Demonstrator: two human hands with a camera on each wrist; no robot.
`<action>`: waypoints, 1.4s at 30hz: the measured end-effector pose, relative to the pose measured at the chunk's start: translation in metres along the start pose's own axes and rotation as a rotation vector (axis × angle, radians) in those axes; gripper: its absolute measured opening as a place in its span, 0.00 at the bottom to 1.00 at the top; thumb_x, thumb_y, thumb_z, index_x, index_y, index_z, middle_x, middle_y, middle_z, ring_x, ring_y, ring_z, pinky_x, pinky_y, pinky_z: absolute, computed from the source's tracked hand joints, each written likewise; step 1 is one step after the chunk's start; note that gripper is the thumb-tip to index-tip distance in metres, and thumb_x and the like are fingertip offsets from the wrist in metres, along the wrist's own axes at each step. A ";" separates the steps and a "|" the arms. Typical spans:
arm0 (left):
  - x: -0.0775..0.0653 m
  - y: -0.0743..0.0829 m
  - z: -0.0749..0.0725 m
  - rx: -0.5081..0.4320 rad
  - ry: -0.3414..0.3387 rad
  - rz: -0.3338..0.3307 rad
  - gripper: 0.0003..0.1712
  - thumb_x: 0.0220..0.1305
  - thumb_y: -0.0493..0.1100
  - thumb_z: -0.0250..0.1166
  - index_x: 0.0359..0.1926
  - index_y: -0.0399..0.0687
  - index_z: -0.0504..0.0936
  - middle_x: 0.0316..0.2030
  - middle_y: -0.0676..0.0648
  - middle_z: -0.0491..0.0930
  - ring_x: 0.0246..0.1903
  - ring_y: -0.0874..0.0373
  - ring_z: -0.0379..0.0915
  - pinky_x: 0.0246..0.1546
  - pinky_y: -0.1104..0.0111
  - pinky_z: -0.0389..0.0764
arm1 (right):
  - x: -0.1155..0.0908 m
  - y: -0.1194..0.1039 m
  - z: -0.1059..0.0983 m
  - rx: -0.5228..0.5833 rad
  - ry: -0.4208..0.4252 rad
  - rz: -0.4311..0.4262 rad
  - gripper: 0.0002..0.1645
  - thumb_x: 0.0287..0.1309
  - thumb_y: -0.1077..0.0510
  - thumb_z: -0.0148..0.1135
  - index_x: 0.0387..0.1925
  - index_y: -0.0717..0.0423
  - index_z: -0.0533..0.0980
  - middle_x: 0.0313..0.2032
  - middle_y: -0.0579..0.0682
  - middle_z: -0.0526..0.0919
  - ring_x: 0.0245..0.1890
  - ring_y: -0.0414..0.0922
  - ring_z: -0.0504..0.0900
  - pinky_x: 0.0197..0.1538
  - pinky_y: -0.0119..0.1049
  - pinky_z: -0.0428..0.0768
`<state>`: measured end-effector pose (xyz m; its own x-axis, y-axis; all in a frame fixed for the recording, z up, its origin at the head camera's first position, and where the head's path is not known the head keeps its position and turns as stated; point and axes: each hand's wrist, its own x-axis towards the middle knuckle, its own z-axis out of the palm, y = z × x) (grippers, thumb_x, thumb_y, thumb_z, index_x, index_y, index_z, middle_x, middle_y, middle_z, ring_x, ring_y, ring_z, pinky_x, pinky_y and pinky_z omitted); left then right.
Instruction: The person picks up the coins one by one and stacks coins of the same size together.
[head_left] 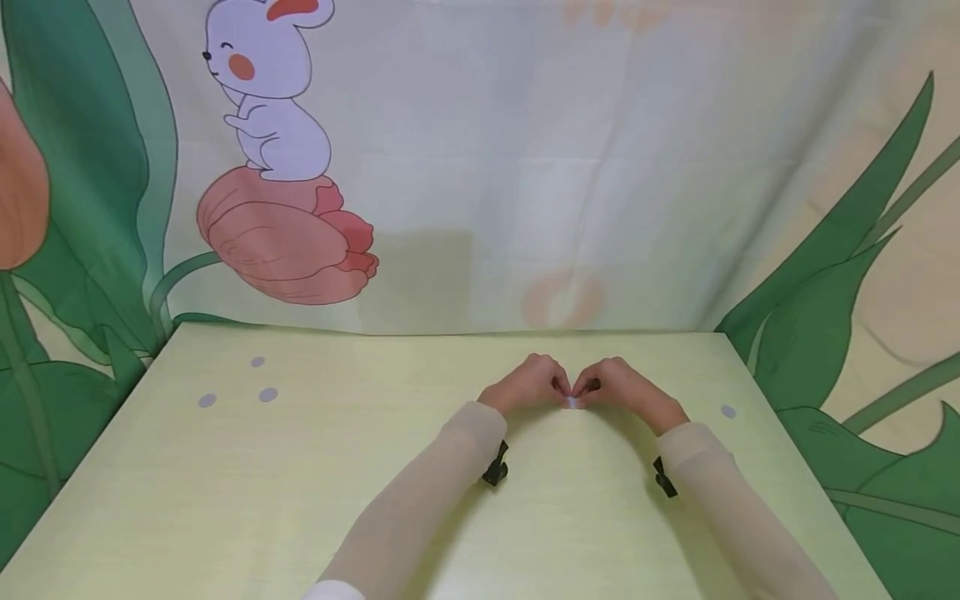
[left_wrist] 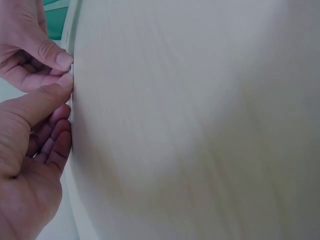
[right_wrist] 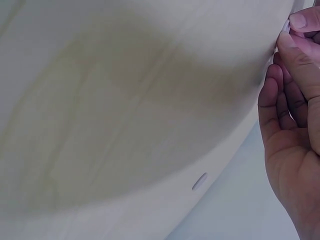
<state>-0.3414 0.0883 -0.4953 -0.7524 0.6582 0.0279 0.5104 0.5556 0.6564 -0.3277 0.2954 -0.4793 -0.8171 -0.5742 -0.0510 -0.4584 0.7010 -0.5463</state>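
Observation:
A small pale lilac disc (head_left: 572, 402) lies between the two hands near the back of the table, mostly covered by fingertips. My left hand (head_left: 534, 385) pinches its left side with thumb and fingers. From the other side my right hand (head_left: 618, 387) pinches it, so the fingertips of both hands almost meet. In the left wrist view a thin whitish edge of the disc (left_wrist: 72, 69) shows between the thumbs. The right wrist view also has its pale edge (right_wrist: 286, 26) between the two thumb tips, close over the tabletop.
Three flat lilac discs, one of them a larger-looking disc (head_left: 267, 395), lie at the table's back left. Another disc (head_left: 728, 412) is near the right edge. A printed curtain (head_left: 525, 167) with a rabbit and flowers hangs behind the pale wooden table (head_left: 225, 500).

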 end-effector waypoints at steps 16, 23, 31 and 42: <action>-0.014 -0.007 -0.008 -0.011 0.026 -0.034 0.04 0.61 0.39 0.75 0.37 0.46 0.92 0.35 0.53 0.88 0.34 0.66 0.78 0.39 0.76 0.78 | 0.018 -0.016 0.002 0.000 -0.051 -0.029 0.04 0.57 0.65 0.74 0.35 0.57 0.88 0.33 0.46 0.89 0.35 0.38 0.86 0.42 0.32 0.82; -0.018 -0.007 -0.011 -0.001 0.031 -0.027 0.04 0.59 0.38 0.76 0.37 0.46 0.92 0.34 0.53 0.89 0.33 0.66 0.77 0.37 0.76 0.77 | 0.023 -0.018 0.004 -0.003 -0.061 -0.037 0.04 0.55 0.66 0.74 0.34 0.56 0.88 0.33 0.46 0.90 0.35 0.37 0.86 0.42 0.31 0.83; -0.020 -0.009 -0.010 -0.003 0.037 -0.052 0.04 0.59 0.38 0.76 0.36 0.46 0.92 0.34 0.53 0.89 0.35 0.66 0.77 0.39 0.74 0.77 | 0.025 -0.021 0.006 -0.017 -0.066 -0.043 0.05 0.56 0.66 0.74 0.34 0.57 0.88 0.33 0.46 0.90 0.35 0.37 0.86 0.42 0.30 0.83; -0.021 -0.011 -0.014 -0.018 0.020 -0.032 0.04 0.59 0.37 0.76 0.37 0.45 0.92 0.34 0.53 0.88 0.32 0.66 0.77 0.37 0.75 0.78 | 0.026 -0.024 0.007 -0.018 -0.054 -0.050 0.04 0.55 0.67 0.74 0.34 0.58 0.88 0.33 0.48 0.90 0.35 0.39 0.87 0.42 0.32 0.83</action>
<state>-0.3370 0.0609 -0.4927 -0.7765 0.6297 0.0217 0.4785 0.5669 0.6705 -0.3356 0.2613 -0.4731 -0.7732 -0.6304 -0.0691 -0.5048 0.6778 -0.5345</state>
